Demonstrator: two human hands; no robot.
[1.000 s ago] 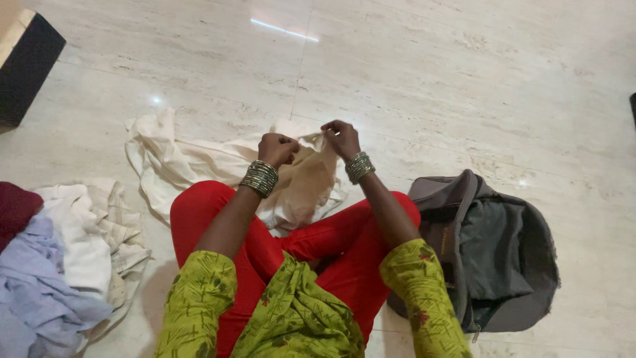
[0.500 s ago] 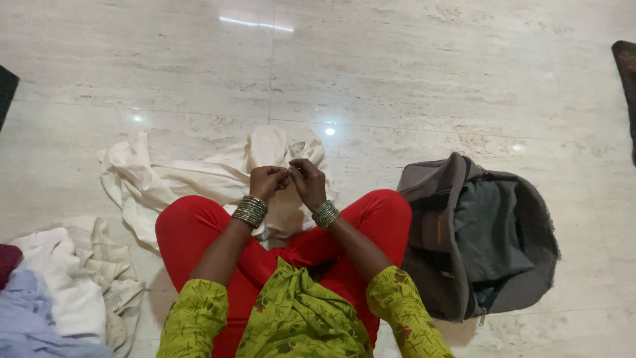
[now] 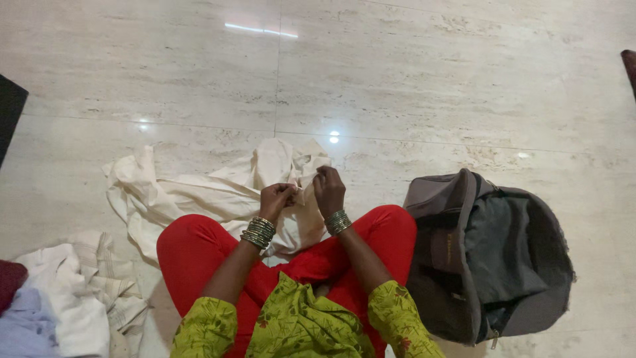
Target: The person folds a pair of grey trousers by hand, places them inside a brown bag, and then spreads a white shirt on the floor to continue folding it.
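Observation:
A cream cloth garment (image 3: 199, 192) lies crumpled on the marble floor in front of my crossed legs in red trousers. My left hand (image 3: 277, 199) and my right hand (image 3: 328, 189) are close together above my lap, each pinching an edge of the cream garment. Both wrists carry green-gold bangles. The part of the cloth between my hands is bunched and partly hidden by my fingers.
An open grey bag (image 3: 493, 255) with dark green lining stands at my right knee. A pile of white, lilac and dark red clothes (image 3: 59, 298) lies at the lower left. A dark object (image 3: 10, 109) sits at the left edge.
My hands came down from a raised, spread hold and drew together over my lap, gathering the cream garment. The view shifted a little.

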